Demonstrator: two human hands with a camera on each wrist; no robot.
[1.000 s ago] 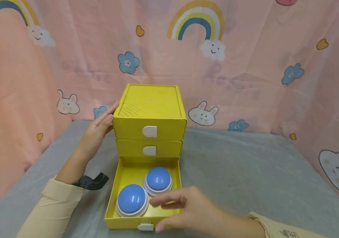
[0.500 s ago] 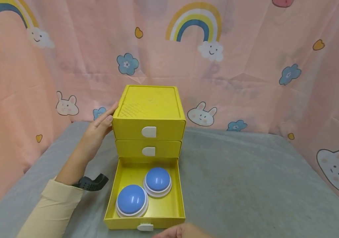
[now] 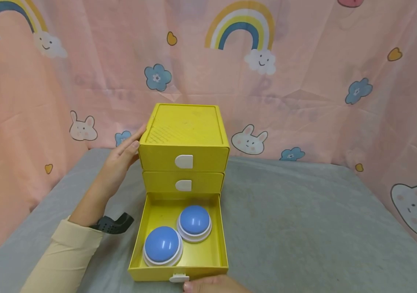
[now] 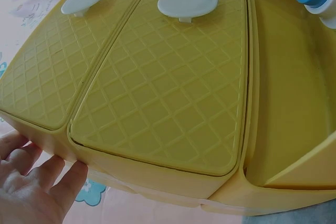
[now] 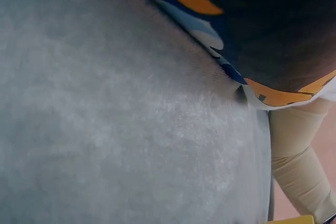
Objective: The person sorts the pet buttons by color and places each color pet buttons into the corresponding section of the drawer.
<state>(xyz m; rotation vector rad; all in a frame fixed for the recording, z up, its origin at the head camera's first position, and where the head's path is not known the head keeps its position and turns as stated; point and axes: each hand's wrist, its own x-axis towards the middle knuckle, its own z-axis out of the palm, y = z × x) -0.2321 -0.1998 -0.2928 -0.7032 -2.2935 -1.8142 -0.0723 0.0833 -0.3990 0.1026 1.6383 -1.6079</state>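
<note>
A yellow drawer cabinet [image 3: 184, 122] stands on the grey cloth, its two upper drawers closed. Its bottom drawer [image 3: 212, 256] is pulled out and holds two blue domed push buttons [image 3: 161, 244] with white bases. My left hand [image 3: 118, 162] rests against the cabinet's left side, fingers extended; in the left wrist view, the fingertips [image 4: 76, 174] touch that side's edge. My right hand [image 3: 217, 283] is at the bottom drawer's front, thumb beside the white pull tab [image 3: 179, 278]. The lower frame edge cuts most of it off, and the right wrist view does not show it.
Grey cloth [image 3: 303, 219] covers the tabletop to the right of the cabinet. A pink printed curtain [image 3: 303, 53] hangs behind and at both sides. Dark patterned clothing [image 5: 262, 30] and a beige sleeve [image 5: 299, 156] border the table edge in the right wrist view.
My right hand has withdrawn from over the bottom drawer, down and toward me, then come up to the drawer's front. The left hand, the drawer and both buttons stay in place.
</note>
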